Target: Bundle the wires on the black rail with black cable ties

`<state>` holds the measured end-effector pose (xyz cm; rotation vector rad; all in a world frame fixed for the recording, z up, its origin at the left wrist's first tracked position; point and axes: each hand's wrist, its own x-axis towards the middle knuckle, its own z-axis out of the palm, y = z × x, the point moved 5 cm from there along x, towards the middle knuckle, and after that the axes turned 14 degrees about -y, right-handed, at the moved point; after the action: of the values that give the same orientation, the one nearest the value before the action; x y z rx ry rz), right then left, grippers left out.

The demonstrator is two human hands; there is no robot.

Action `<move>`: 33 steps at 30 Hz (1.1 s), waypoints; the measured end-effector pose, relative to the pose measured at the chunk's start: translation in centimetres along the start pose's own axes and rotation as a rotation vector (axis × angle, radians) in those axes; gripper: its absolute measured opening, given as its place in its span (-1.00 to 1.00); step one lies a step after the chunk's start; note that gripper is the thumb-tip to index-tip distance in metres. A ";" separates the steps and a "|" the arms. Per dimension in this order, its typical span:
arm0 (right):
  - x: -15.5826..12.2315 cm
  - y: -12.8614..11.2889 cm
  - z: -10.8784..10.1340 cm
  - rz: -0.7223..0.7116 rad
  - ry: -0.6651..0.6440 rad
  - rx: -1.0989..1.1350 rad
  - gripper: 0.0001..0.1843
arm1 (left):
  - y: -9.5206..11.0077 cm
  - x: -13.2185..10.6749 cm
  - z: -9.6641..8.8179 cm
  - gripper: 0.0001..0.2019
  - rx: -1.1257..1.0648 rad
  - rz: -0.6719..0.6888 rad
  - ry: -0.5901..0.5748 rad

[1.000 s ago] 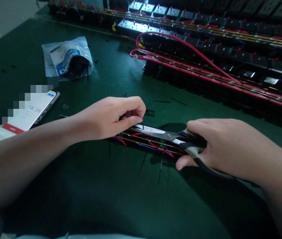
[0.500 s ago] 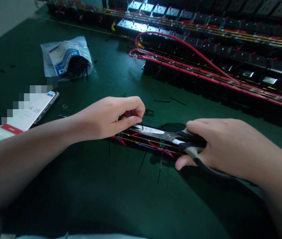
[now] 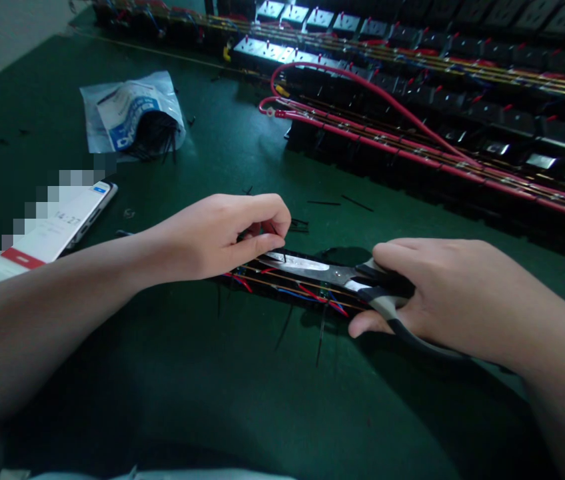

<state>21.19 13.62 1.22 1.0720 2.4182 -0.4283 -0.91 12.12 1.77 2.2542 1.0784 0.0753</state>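
My right hand (image 3: 442, 300) is wrapped around the handles of a pair of scissors (image 3: 307, 265), grey and black with metal blades pointing left. Thumb and index finger of my left hand (image 3: 247, 233) are pinched together on a thin black cable tie (image 3: 284, 256), whose visible part crosses the blades near their tips. The very tips are hidden by my left fingers. Beneath the scissors lies a dark strip (image 3: 295, 287) with red, blue and yellowish wires running along it. Several cable tie tails (image 3: 320, 337) stick out from its near side.
An opened plastic bag (image 3: 130, 117) of black cable ties lies back left, near a phone (image 3: 70, 223). Loose black cut-off pieces (image 3: 357, 203) lie beyond the strip on the green table (image 3: 202, 393). Long black assemblies with red cables (image 3: 387, 140) span the back right.
The scissors' lower handle and my right thumb have shifted very slightly. Otherwise my hands keep their places, and the phone's clock display has changed.
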 end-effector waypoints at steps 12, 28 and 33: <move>0.2 0.0 0.2 -0.002 -0.004 0.014 -0.40 | 0.0 0.0 0.0 -0.86 -0.014 -0.003 -0.011; -0.1 -0.1 0.1 -0.057 0.074 -0.005 -0.43 | 0.0 0.0 0.0 -0.86 -0.020 -0.008 -0.010; -0.2 -0.1 0.1 -0.064 0.087 -0.006 -0.42 | -0.1 -0.1 0.0 -0.86 -0.020 -0.015 -0.020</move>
<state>21.25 13.35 1.28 1.0328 2.5344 -0.4036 -1.04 12.15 1.73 2.2236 1.0795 0.0567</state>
